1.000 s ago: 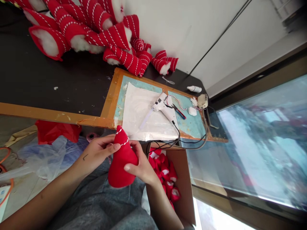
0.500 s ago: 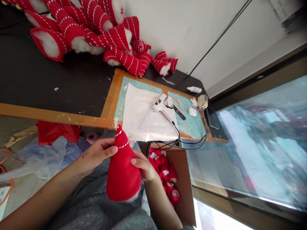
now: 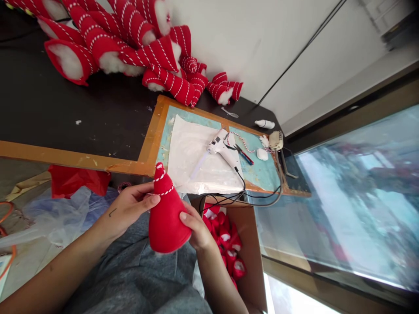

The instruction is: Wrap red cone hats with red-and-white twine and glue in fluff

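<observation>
1 red cone (image 3: 168, 224) is held over the lap (image 3: 140, 274), tip up and slightly tilted, just in front of the table (image 3: 65, 113). Its upper part is pinched by the left hand (image 3: 131, 207), thumb on the near face beside the lower turn of cord (image 3: 166, 190); whether the cord's free end is caught there cannot be told. Its flank is clasped by the right hand (image 3: 196, 226), thumb in front, fingers mostly hidden behind.

Progress: cord wound round the top only, about 2 turns seen. Wide lower part bare. Winding judged early, most of the length left, if the pile (image 3: 163, 56) is a guide: cones there are banded well down their length.

Outward: spool (image 3: 123, 186) partly hidden by the left hand. Glue gun (image 3: 222, 150) laid on a white sheet (image 3: 185, 144), untouched; snips (image 3: 245, 156) just beside it. Bottle (image 3: 265, 124) near the far corner. Below the table edge, a box (image 3: 250, 244) with red pieces (image 3: 225, 235) inside; details too small to be made out.
</observation>
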A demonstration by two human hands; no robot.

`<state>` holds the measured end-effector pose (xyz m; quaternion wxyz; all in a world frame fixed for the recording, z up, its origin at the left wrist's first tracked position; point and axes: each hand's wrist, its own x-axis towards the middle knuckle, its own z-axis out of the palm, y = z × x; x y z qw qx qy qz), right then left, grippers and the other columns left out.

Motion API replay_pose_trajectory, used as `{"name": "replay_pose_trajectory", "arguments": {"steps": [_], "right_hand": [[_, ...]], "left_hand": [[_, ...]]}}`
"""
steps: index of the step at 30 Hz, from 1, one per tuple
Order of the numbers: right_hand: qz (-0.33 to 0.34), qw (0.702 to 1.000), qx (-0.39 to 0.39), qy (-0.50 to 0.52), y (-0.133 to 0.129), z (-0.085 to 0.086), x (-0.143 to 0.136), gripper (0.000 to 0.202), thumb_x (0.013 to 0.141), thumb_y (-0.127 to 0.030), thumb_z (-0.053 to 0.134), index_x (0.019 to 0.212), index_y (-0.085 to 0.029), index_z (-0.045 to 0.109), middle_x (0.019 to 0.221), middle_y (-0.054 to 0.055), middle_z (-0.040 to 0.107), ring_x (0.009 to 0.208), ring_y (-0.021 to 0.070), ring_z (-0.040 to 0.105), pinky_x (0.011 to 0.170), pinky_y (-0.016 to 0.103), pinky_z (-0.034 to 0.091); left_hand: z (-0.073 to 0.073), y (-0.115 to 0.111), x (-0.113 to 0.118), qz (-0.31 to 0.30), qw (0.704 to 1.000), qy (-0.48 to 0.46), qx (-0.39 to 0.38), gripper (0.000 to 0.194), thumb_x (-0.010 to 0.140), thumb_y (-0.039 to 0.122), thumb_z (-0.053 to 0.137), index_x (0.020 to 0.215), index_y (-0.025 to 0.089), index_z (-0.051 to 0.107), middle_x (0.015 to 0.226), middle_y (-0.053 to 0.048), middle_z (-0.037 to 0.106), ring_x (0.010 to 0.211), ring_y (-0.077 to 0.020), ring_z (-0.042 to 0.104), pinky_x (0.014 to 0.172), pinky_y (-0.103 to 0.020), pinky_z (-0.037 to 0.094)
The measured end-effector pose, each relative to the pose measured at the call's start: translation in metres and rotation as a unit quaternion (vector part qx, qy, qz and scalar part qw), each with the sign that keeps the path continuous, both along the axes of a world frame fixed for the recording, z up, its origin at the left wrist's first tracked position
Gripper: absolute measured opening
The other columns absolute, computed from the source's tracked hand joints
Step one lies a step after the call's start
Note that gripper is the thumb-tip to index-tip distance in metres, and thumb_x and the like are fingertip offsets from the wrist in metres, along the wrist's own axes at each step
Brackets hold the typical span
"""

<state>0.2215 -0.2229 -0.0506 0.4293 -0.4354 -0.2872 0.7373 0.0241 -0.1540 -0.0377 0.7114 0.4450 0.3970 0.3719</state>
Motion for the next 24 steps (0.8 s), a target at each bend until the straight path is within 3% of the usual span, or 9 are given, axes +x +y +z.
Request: {"name": "replay_pose_trajectory", "arguments": {"steps": [3,6,12,17,20,22,24], "right_hand": [[0.009,1.0,-0.022,0.017,0.0,-0.003,0.0,0.072,0.065,-0.076,0.087,0.111,-0.021,0.08,0.101,0.008,0.082,0.094,0.0296,0.075,0.091,0.04,0.058],[0.023,0.998,-0.044,0.03,0.0,-0.005,0.001,0.072,0.062,-0.077,0.089,0.105,-0.02,0.081,0.094,0.007,0.082,0.08,0.0249,0.072,0.081,0.037,0.058],[0.031,0.995,-0.073,0.067,0.001,-0.013,0.0,0.074,0.052,-0.074,0.091,0.101,-0.021,0.078,0.092,0.007,0.08,0.084,0.0275,0.072,0.086,0.041,0.059],[0.057,0.991,-0.088,0.08,0.002,-0.021,-0.001,0.069,0.048,-0.065,0.093,0.099,-0.022,0.074,0.088,0.006,0.078,0.082,0.0273,0.07,0.083,0.04,0.057],[0.046,0.994,-0.044,0.084,0.005,-0.014,-0.003,0.077,0.055,-0.066,0.091,0.117,-0.023,0.074,0.111,0.009,0.079,0.104,0.0322,0.074,0.099,0.043,0.056],[0.015,0.997,0.011,0.073,0.007,-0.007,-0.003,0.084,0.059,-0.066,0.092,0.13,-0.027,0.069,0.136,0.01,0.073,0.127,0.0346,0.067,0.112,0.046,0.051],[-0.003,0.998,0.043,0.053,0.007,-0.001,-0.003,0.09,0.057,-0.065,0.095,0.134,-0.03,0.065,0.148,0.01,0.066,0.139,0.0357,0.061,0.116,0.047,0.048]], "left_hand": [[0.0,-0.001,-0.003,-0.051,0.998,-0.031,-0.006,0.044,0.081,0.06,0.087,0.105,0.024,0.086,0.108,-0.008,0.085,0.104,-0.0316,0.078,0.089,-0.037,0.062],[-0.001,-0.002,-0.004,-0.065,0.997,-0.041,-0.016,0.041,0.085,0.057,0.084,0.107,0.023,0.086,0.106,-0.006,0.085,0.104,-0.0302,0.079,0.089,-0.035,0.061],[0.003,-0.001,-0.003,-0.029,0.999,-0.018,-0.018,0.04,0.082,0.055,0.087,0.105,0.022,0.087,0.102,-0.007,0.086,0.1,-0.0304,0.078,0.085,-0.035,0.062],[0.008,0.001,-0.002,-0.043,0.999,0.002,0.011,0.038,0.078,0.058,0.089,0.097,0.025,0.088,0.094,-0.007,0.085,0.091,-0.0306,0.078,0.079,-0.034,0.062],[0.011,0.001,-0.003,-0.025,1.0,0.006,0.013,0.037,0.078,0.058,0.09,0.098,0.026,0.089,0.093,-0.007,0.085,0.096,-0.0331,0.078,0.081,-0.036,0.064],[0.012,0.001,-0.004,-0.006,1.0,0.01,0.014,0.04,0.079,0.057,0.09,0.103,0.025,0.088,0.096,-0.007,0.085,0.102,-0.0345,0.078,0.086,-0.038,0.064],[0.012,0.002,-0.006,0.01,1.0,0.018,0.016,0.041,0.08,0.056,0.089,0.108,0.026,0.087,0.1,-0.007,0.085,0.106,-0.0342,0.078,0.09,-0.038,0.064]]}}
